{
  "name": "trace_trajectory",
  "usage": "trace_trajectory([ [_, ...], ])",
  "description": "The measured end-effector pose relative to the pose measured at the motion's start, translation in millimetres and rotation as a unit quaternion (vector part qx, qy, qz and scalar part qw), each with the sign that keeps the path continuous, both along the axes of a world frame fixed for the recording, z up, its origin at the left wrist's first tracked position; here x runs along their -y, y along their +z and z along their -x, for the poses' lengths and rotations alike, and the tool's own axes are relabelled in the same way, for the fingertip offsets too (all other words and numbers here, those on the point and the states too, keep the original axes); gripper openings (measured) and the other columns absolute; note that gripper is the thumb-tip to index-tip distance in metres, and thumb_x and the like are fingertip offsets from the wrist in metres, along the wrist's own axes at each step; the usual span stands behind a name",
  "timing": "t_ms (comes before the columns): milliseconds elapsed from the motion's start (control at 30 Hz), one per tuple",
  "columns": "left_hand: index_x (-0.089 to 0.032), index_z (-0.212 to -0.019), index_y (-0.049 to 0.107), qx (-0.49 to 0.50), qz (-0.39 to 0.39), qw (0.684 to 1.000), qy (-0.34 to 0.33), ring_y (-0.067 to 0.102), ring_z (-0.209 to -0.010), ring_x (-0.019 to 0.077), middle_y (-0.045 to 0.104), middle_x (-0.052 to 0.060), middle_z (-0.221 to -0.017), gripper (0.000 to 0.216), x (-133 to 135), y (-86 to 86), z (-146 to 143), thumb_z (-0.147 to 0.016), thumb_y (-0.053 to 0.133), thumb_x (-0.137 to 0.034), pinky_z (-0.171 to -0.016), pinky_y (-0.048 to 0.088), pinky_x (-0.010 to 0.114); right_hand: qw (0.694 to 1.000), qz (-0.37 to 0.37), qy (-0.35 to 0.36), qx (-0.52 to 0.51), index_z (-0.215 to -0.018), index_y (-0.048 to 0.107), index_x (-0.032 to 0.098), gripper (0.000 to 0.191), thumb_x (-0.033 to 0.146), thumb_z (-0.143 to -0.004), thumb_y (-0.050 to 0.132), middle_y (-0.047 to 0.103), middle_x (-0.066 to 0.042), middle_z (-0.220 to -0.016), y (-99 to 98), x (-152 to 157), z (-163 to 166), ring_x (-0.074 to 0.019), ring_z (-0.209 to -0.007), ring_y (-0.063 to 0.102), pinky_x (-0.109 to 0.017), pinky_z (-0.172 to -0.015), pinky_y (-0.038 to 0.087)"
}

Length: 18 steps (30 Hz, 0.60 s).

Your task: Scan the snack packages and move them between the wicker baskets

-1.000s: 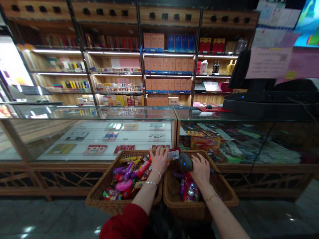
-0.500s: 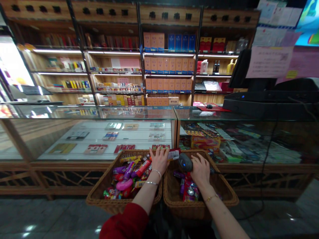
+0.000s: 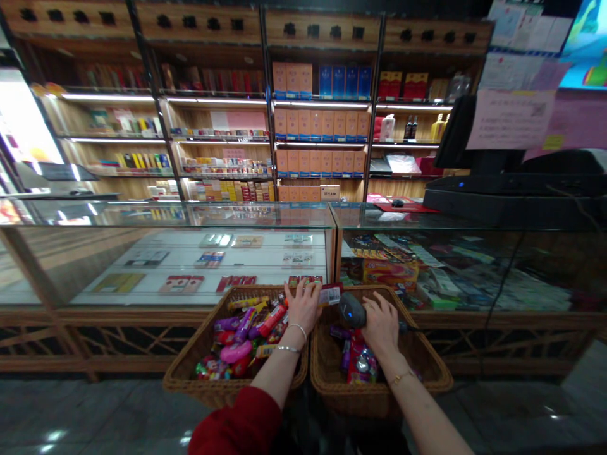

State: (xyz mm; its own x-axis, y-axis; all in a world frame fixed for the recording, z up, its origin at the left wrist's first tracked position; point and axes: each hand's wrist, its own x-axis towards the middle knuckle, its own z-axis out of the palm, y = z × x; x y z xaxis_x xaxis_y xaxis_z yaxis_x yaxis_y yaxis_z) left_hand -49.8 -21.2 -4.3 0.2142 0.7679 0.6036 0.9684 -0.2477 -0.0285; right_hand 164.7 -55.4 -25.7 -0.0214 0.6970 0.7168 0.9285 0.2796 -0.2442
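My left hand (image 3: 303, 303) is closed on a small dark-red package (image 3: 331, 294) with a white barcode label, held over the inner rims of two wicker baskets. In my right hand (image 3: 380, 322) is a dark grey barcode scanner (image 3: 351, 310) with a blue light, its head close to the label. The left basket (image 3: 183, 361) holds several colourful candy packages, among them a red tube (image 3: 274, 320) and a pink ring-shaped piece (image 3: 236, 351). Fewer purple and red packages (image 3: 363, 363) lie in the right basket (image 3: 439, 373), partly hidden by my right hand and forearm.
Beyond the baskets runs a glass display counter (image 3: 213, 215) with flat packs inside. A monitor (image 3: 458, 133) and a dark box-like unit (image 3: 474, 199) stand on its right part. A cable (image 3: 502, 284) hangs down the front. Lit shelves (image 3: 322, 145) with boxes line the wall.
Both hands keep almost the same place, with the package and scanner still held close together. The hanging cable has shifted a little to the left.
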Motion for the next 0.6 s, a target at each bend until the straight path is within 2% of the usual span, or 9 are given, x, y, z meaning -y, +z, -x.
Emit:
trace_trajectory([
  [333,-0.030,-0.137,0.053,0.004,0.000,1.000,0.004,0.043,-0.134,0.0347,0.064,0.009,-0.129,0.062,2.8,2.4,-2.0,-0.076,0.066,-0.024,-0.115,0.003,0.074,1.000,-0.008,-0.001,0.003,-0.092,0.072,0.019,0.027,0.008,-0.076,0.054,0.073,-0.006,-0.113,-1.4,-0.8,0.9,-0.0243,-0.126,0.048,-0.036,-0.101,0.030],
  [600,-0.030,-0.138,0.051,0.001,-0.005,1.000,-0.001,0.041,-0.136,0.0328,0.062,0.008,-0.131,0.064,3.8,1.5,-2.2,-0.076,0.066,-0.022,-0.115,0.002,0.074,1.000,-0.005,0.000,0.002,-0.093,0.071,0.019,0.030,0.006,-0.072,0.053,0.073,-0.005,-0.114,-0.9,-0.3,0.8,-0.0240,-0.127,0.047,-0.037,-0.102,0.029],
])
